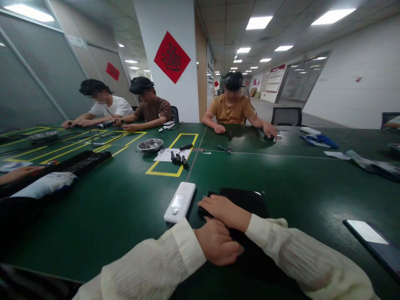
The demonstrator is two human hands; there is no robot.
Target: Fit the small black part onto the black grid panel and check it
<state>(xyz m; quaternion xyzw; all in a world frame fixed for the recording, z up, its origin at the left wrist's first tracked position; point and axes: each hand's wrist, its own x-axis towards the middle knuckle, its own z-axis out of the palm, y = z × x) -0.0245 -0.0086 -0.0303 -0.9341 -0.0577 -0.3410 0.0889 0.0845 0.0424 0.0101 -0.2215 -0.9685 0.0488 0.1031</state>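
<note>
My left hand [218,243] is curled closed near the table's front edge, just below my other hand. Whatever it may hold is hidden. My right hand [225,211] lies palm down, fingers stretched to the left across a small black object [201,211] whose kind I cannot make out. Behind that hand is a flat black case or pouch [246,198], partly covered by the hand and forearm. A white power bank [181,202] with a lit display lies left of both hands, apart from the fingers.
Across the green table [137,212] are a metal bowl [150,145], several black cylindrical parts [179,159] on white paper, and pliers [225,148]. A phone [375,241] lies at right. People sit opposite and left; one person's arm [18,174] reaches beside a black tray [84,162].
</note>
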